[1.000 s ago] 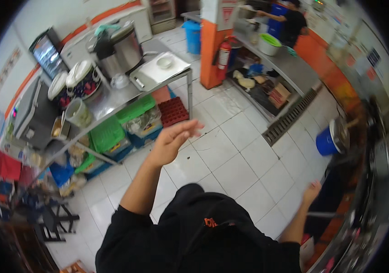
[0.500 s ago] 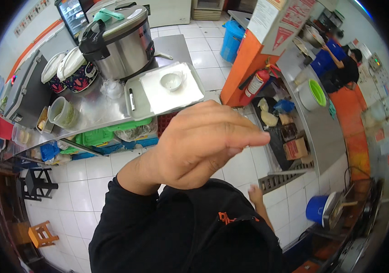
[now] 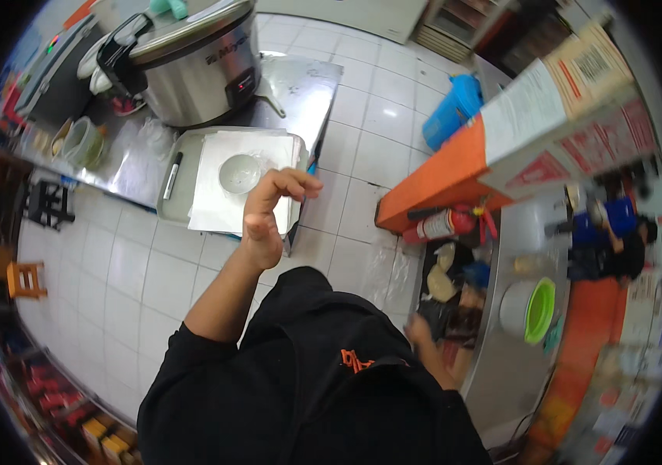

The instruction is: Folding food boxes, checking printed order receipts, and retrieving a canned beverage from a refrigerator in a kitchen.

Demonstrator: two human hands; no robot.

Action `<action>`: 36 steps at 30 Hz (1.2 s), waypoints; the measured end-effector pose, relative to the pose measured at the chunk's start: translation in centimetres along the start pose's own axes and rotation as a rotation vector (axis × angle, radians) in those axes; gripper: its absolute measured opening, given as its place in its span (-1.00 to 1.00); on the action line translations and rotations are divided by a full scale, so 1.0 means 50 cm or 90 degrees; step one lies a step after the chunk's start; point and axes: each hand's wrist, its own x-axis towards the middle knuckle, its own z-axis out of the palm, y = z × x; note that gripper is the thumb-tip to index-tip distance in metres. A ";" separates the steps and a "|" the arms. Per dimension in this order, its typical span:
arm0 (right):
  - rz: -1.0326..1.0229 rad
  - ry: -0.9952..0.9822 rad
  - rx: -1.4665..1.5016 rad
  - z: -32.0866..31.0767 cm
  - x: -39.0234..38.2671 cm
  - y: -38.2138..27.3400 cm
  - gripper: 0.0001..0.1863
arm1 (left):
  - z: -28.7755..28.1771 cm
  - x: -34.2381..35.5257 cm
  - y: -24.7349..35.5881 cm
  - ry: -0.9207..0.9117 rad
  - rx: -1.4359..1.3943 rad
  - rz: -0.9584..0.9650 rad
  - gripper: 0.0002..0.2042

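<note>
You have one small white bowl on white sheets, in one grey tray. One marker lies in the tray, left of the sheets. The tray sits on the near right part of one steel table. One big rice cooker stands behind it, farther away. Off to the right are one red fire extinguisher, one blue bin farther back, and one white bucket with a green rim. One orange stool is far to the left.

Your left hand is half open, fingers bent and thumb apart, with nothing in it. It is just right of the bowl and nearer to you; I can't tell if it touches the sheets. Your right hand is blurry, so I can't tell if it is open or holds anything.

Your left hand hides part of the sheets and the tray's right side. The cooker's top is cut off. Another person, far right, is hard to make out. I can't count the sheets.
</note>
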 end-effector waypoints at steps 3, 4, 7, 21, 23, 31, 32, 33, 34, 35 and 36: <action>-0.283 0.190 -0.105 -0.364 0.170 -0.239 -0.56 | -0.015 -0.022 -0.058 0.071 0.056 -0.114 -0.08; -0.362 0.199 -0.102 -0.450 0.229 -0.311 -0.57 | -0.018 -0.028 -0.084 0.081 0.096 -0.149 -0.07; -0.481 0.209 -0.097 -0.621 0.430 -0.483 -0.62 | -0.014 -0.020 -0.178 0.151 0.155 -0.222 -0.09; -0.199 -0.017 -0.287 -0.911 1.074 -0.576 -0.62 | -0.003 0.487 -0.535 0.126 0.153 -0.197 -0.06; -0.147 -0.062 -0.343 -0.963 1.166 -0.543 -0.63 | 0.001 0.581 -0.596 0.133 0.160 -0.203 -0.07; -0.171 -0.056 -0.227 -1.178 1.616 -0.636 -0.59 | -0.011 0.906 -0.927 0.194 0.123 -0.333 -0.12; -0.209 -0.057 -0.175 -1.206 1.664 -0.690 -0.57 | -0.020 0.947 -0.957 0.223 0.118 -0.323 -0.13; -0.270 -0.061 -0.140 -1.225 1.704 -0.732 -0.56 | -0.030 0.970 -0.976 0.245 0.122 -0.324 -0.13; -0.336 -0.063 -0.110 -1.255 1.755 -0.786 -0.56 | -0.045 0.991 -1.010 0.259 0.131 -0.346 -0.14; -0.373 -0.068 -0.093 -1.269 1.793 -0.843 -0.57 | -0.066 1.007 -1.040 0.276 0.137 -0.366 -0.15; -0.415 -0.069 -0.080 -1.290 1.832 -0.906 -0.58 | -0.093 1.019 -1.074 0.276 0.144 -0.404 -0.18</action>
